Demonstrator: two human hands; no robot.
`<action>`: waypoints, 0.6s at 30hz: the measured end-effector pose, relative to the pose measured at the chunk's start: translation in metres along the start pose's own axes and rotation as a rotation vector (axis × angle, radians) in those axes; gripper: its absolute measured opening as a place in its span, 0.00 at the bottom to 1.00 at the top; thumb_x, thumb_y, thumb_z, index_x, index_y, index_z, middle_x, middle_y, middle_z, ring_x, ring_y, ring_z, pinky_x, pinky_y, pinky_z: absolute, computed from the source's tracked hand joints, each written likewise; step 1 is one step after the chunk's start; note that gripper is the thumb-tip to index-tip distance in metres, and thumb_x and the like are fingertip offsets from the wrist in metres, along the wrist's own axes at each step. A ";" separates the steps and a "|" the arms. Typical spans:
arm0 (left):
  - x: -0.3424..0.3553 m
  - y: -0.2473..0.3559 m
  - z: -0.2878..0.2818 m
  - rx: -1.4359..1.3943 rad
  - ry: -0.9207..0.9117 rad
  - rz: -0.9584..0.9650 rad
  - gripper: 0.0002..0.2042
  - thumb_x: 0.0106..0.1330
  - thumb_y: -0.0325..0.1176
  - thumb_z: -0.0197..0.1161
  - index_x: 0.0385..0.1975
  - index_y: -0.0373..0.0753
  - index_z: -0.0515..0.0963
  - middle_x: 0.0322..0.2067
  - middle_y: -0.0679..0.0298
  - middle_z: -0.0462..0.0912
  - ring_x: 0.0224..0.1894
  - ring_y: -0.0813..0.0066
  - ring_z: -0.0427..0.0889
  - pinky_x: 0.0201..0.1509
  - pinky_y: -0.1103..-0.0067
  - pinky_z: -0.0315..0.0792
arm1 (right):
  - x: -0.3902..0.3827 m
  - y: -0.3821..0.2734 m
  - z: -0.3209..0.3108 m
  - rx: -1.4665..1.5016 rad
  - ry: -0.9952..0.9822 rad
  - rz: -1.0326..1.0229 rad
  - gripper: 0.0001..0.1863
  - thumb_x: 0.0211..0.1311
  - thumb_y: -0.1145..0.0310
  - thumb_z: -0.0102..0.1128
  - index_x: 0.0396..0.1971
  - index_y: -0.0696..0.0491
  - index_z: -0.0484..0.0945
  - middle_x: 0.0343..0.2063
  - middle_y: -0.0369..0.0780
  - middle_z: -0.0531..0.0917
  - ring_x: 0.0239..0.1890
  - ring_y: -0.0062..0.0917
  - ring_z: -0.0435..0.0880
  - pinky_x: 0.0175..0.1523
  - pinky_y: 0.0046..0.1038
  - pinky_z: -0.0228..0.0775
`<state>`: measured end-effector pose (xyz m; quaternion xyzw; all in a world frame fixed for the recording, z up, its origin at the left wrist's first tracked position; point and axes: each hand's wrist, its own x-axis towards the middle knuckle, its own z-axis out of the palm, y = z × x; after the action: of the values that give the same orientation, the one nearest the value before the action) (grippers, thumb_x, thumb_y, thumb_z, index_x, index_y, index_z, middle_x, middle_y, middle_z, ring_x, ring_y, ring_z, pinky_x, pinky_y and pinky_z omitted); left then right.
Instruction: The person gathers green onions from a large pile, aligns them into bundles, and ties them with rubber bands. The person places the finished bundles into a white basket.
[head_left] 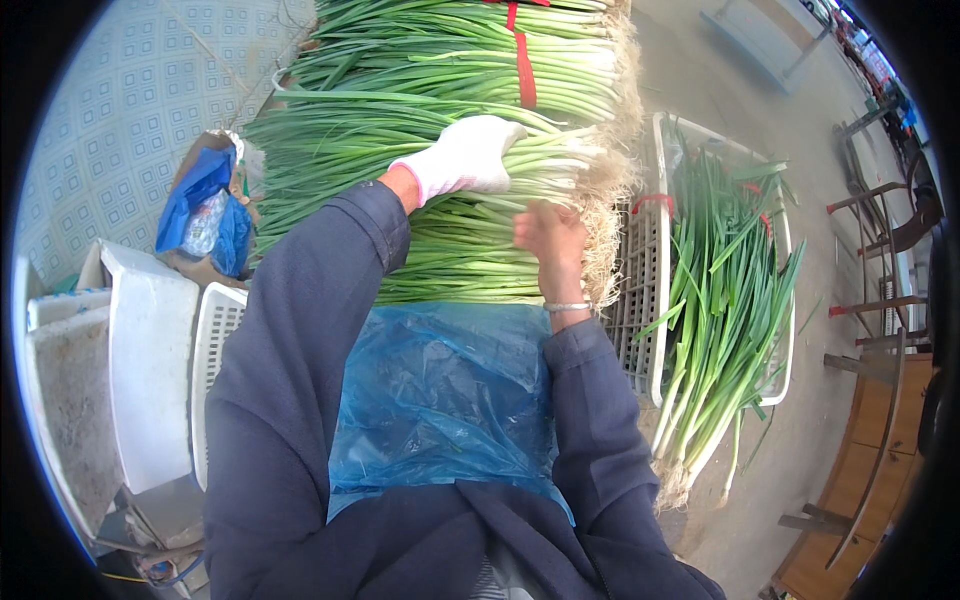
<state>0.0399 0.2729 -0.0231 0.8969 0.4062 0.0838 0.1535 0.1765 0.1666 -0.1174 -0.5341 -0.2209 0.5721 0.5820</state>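
A thick heap of green onions (440, 240) lies in front of me, leaves to the left, white stems and pale roots (605, 190) to the right. My left hand (465, 158), in a white glove, is closed over a bunch of the stems near their white part; its fingertips are hidden beneath. Lower and to the right, my right hand (553, 240) is bare, with a band at the wrist. Its fingers are curled in against the stems by the roots, and what they hold is too small to make out. Blue plastic sheeting (445, 400) covers my lap.
Farther back, green onions are tied with red tape (524, 70). On the right, a white plastic crate (657, 260) carries loose green onions (715, 300) overhanging its near end. White bins (150, 350) and a box with blue plastic (205, 215) stand left. Wooden furniture (870, 470) is far right.
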 end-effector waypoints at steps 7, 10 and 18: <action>-0.013 0.005 -0.002 -0.020 0.075 0.009 0.25 0.44 0.38 0.67 0.47 0.38 0.77 0.38 0.47 0.83 0.44 0.47 0.81 0.48 0.63 0.76 | 0.016 0.013 0.016 -1.352 0.136 -1.256 0.16 0.59 0.72 0.57 0.47 0.56 0.78 0.41 0.47 0.81 0.44 0.40 0.79 0.46 0.42 0.71; -0.021 0.007 -0.001 -0.032 0.047 0.000 0.24 0.46 0.34 0.64 0.48 0.40 0.78 0.36 0.49 0.83 0.42 0.49 0.82 0.46 0.64 0.76 | 0.037 0.025 0.026 -1.382 0.033 -1.065 0.08 0.52 0.66 0.62 0.31 0.52 0.80 0.23 0.43 0.81 0.27 0.42 0.80 0.32 0.42 0.65; -0.037 0.013 -0.039 -0.102 0.046 -0.021 0.19 0.44 0.32 0.68 0.40 0.37 0.77 0.33 0.51 0.83 0.37 0.56 0.84 0.41 0.67 0.77 | 0.056 0.042 0.038 -1.565 -0.251 -0.545 0.22 0.62 0.55 0.56 0.56 0.43 0.76 0.56 0.42 0.77 0.59 0.38 0.73 0.61 0.49 0.59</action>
<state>0.0145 0.2447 0.0167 0.8814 0.4142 0.1235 0.1905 0.1393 0.2213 -0.1610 -0.6441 -0.7388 0.1480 0.1322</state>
